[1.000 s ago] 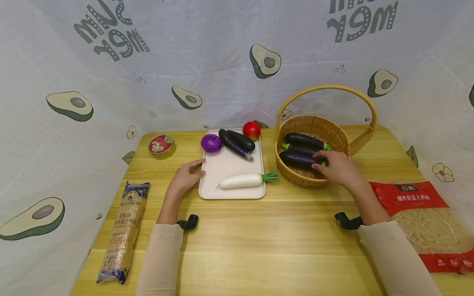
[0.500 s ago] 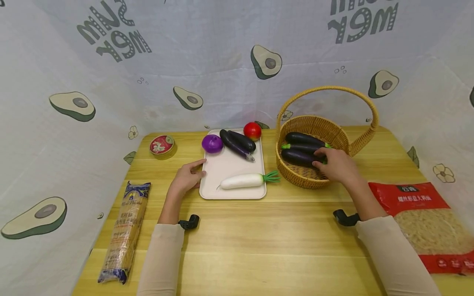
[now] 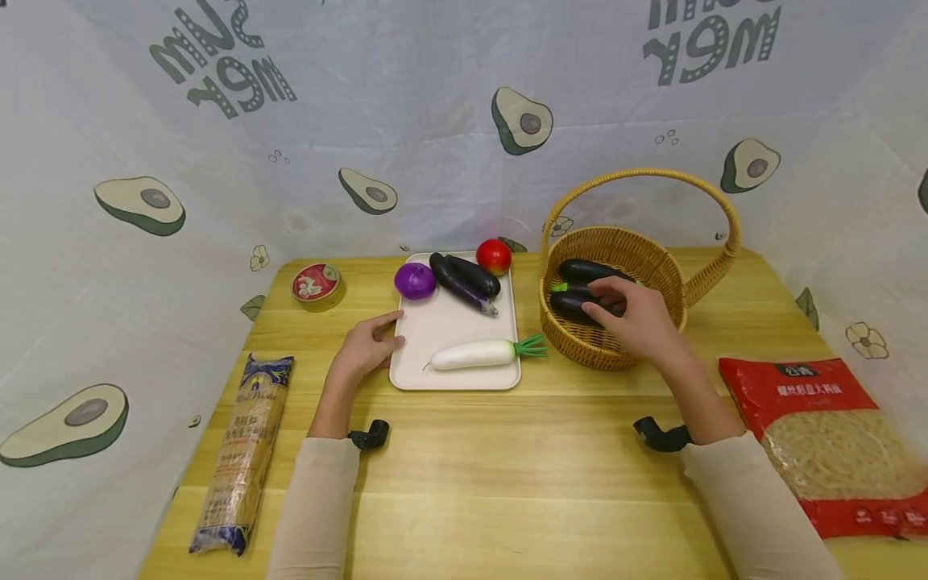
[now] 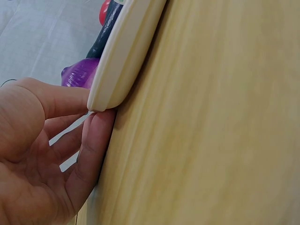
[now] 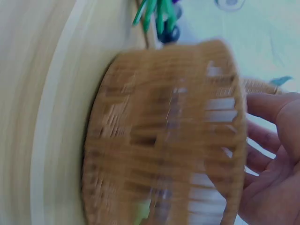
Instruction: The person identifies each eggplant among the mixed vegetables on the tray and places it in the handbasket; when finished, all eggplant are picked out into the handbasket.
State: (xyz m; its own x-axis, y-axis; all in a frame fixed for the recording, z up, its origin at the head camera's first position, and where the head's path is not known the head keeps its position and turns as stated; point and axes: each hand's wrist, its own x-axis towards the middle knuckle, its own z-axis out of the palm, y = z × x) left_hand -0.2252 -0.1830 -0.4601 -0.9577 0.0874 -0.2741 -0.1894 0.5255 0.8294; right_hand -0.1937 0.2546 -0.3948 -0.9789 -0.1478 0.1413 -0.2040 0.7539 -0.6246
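My left hand (image 3: 365, 346) pinches the left rim of the white tray (image 3: 453, 326), as the left wrist view also shows, with the thumb on top and fingers below. On the tray lie a white radish (image 3: 473, 354), two dark eggplants (image 3: 458, 283), a purple onion (image 3: 415, 282) and a red tomato (image 3: 494, 256). My right hand (image 3: 636, 316) reaches into the wicker basket (image 3: 590, 354), thumb and fingers apart over the front eggplant (image 3: 573, 306). Behind that one, more eggplants (image 3: 590, 271) lie in the basket. In the right wrist view the basket wall hides the fingertips.
A round tin (image 3: 316, 287) stands at the back left. A long pasta packet (image 3: 242, 455) lies along the table's left side. A red bag of pasta (image 3: 834, 443) lies at the right. The basket's tall handle (image 3: 645, 171) arches above it.
My right hand has moved left along the front eggplant, from its stem end toward its middle. The basket's eggplants have barely shifted. My left hand and the tray stay put.
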